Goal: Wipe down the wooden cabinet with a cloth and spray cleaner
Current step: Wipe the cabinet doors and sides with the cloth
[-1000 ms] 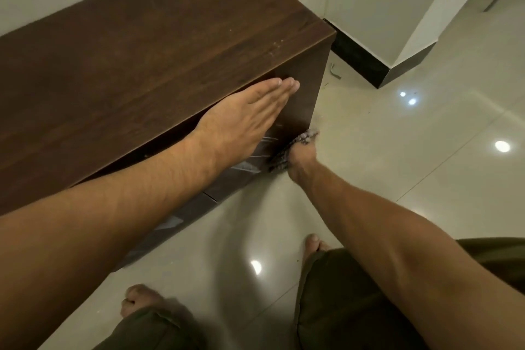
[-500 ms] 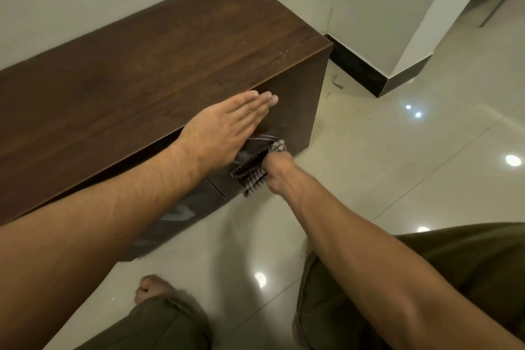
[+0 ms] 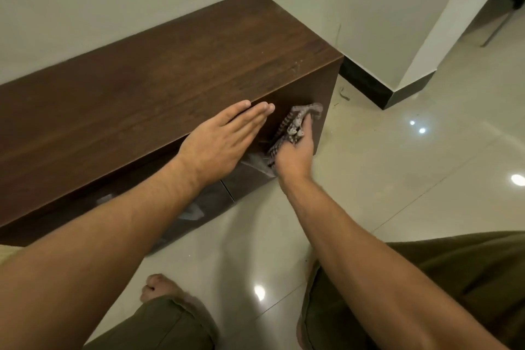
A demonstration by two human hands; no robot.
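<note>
A low dark wooden cabinet [image 3: 147, 88] stands against the wall. My left hand [image 3: 224, 136] lies flat on the front edge of its top, fingers straight. My right hand [image 3: 297, 150] grips a checked grey cloth [image 3: 292, 122] and presses it against the cabinet's glossy front near the right corner. Wet streaks show on the front panel below my left hand. No spray bottle is in view.
Shiny tiled floor [image 3: 397, 165] spreads to the right and below. A white wall column with a black skirting [image 3: 369, 85] stands right of the cabinet. My knees and a bare foot [image 3: 159, 287] are at the bottom.
My right hand has carried the cloth up the cabinet front, from low near the floor to near the top right corner. My left hand stays flat on the top edge.
</note>
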